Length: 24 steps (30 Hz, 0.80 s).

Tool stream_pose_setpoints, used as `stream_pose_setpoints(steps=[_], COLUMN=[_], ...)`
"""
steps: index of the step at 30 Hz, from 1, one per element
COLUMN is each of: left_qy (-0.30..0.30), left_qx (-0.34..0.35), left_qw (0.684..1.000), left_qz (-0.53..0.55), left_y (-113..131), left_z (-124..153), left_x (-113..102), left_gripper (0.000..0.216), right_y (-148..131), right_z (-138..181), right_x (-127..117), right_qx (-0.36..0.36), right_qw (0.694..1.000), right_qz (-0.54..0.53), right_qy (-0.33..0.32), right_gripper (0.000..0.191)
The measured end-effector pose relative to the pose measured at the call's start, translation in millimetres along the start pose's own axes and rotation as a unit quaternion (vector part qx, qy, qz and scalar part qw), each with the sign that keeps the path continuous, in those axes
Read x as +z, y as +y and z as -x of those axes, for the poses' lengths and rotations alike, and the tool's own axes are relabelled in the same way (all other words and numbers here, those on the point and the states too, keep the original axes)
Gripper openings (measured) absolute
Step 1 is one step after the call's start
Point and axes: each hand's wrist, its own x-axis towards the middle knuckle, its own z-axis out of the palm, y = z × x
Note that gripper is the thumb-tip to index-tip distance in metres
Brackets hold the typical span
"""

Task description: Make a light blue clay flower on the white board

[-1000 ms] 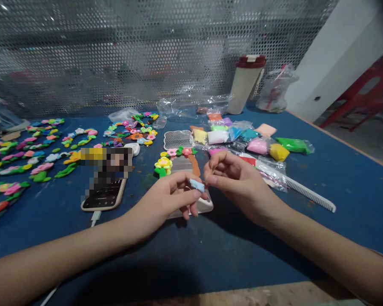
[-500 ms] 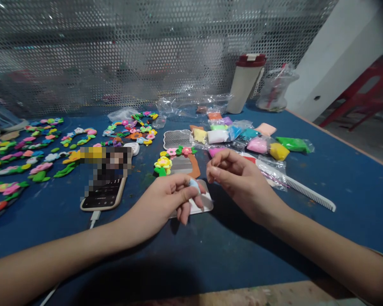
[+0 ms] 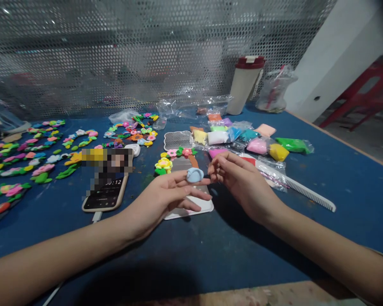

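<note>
Clay lump (image 3: 194, 174), pale blue, lying on open left hand (image 3: 166, 197), fingers flat as support; right hand (image 3: 242, 182) pinched closed, seemingly empty, just beside.

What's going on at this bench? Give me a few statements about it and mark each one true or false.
The pale blue clay piece rests on the fingers of the left hand. True.

The right hand grips the white comb. False: its fingertips are pinched together beside the clay, and the comb lies on the table.

The phone has a cable plugged into it. True.

The red-lidded tumbler lies on its side. False: it stands upright.

Colourful clay flowers are spread on the blue table to the left of the phone. True.
</note>
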Motion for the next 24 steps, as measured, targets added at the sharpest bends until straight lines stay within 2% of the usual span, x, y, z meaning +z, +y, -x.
stream_pose_setpoints(steps=[2,5,10,13,17,22,24], left_qy=[-0.008,-0.023,-0.034,-0.024,-0.018,0.02,0.023], left_qx=[-0.017,-0.046,-0.04,-0.02,-0.033,-0.035,-0.021], left_qw=[0.999,0.998,0.998,0.999,0.998,0.999,0.998], left_qz=[0.034,0.023,-0.033,-0.044,-0.059,0.022,0.057], left_y=[-0.4,-1.5,-3.2,-4.0,-4.8,-3.6,-2.2], left_z=[0.6,0.8,-0.4,-1.2,-1.2,0.3,1.2], left_x=[0.1,-1.0,-3.8,-6.3,-7.8,-3.4,-1.8], left_gripper=[0.026,0.039,0.016,0.023,0.027,0.015,0.021], right_y=[-0.2,-0.9,-1.7,-1.4,-0.7,-1.2,-1.5], right_z=[-1.0,-1.4,-1.0,-1.0,-0.3,0.8,0.8], right_x=[-1.0,-0.9,1.8,1.8,1.1,2.0,2.3], right_qx=[0.01,0.027,0.032,0.026,0.029,0.028,0.024], right_qw=[1.0,0.999,0.999,0.999,0.999,0.999,0.999], right_qz=[-0.005,-0.01,0.006,0.015,0.02,0.024,0.028], right_qy=[0.018,0.021,0.022,0.017,0.012,0.009,0.012], right_gripper=[0.016,0.016,0.015,0.014,0.013,0.014,0.015])
